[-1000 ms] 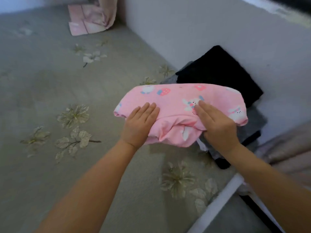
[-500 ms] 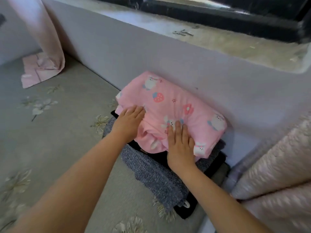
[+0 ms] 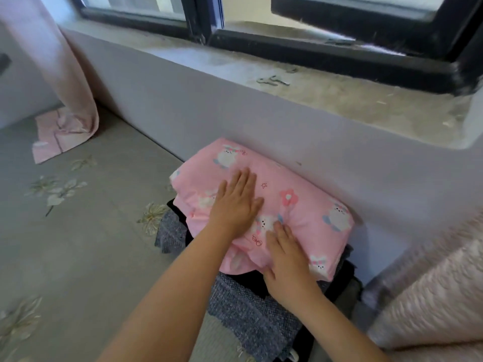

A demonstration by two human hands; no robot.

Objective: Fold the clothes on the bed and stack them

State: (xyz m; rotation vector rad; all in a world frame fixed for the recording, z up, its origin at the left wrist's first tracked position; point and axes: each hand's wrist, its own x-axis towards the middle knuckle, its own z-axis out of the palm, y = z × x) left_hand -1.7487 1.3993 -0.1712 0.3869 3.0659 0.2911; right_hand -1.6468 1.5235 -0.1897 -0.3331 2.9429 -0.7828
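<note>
Against the wall (image 3: pixel 235 121) under the window sill (image 3: pixel 352 100): the folded pink garment (image 3: pixel 295 205) now sits on top of the stack. 1 s ago it was held in the air short of the stack; 0.5 s ago it had just landed, both hands at its near edge.

Left hand (image 3: pixel 235 205) has since moved up onto the garment's top face, palm flat, fingers straight and together, pressing. Right hand (image 3: pixel 287 259) stays at the near edge, fingers straight, lying on the cloth; its grip holds nothing, same for the left.

Garment: soft cotton-looking print, bunnies, flowers, stars on pink; a puffy rounded rectangle, wrinkled between the hands. Beneath it, a black layer (image 3: pixel 245 280), then a coarse blue-grey woven piece (image 3: pixel 251 317) sticking out toward the camera from the garment.

Stack rests on the bed (image 3: pixel 78 244), a grey quilted cover with pale embroidered flowers. Far along the wall from the garment, a pink curtain (image 3: pixel 52 74) hangs onto the bed. Beside the stack, opposite side from the curtain, a pale pink textured fabric (image 3: pixel 431 296), blurred.
</note>
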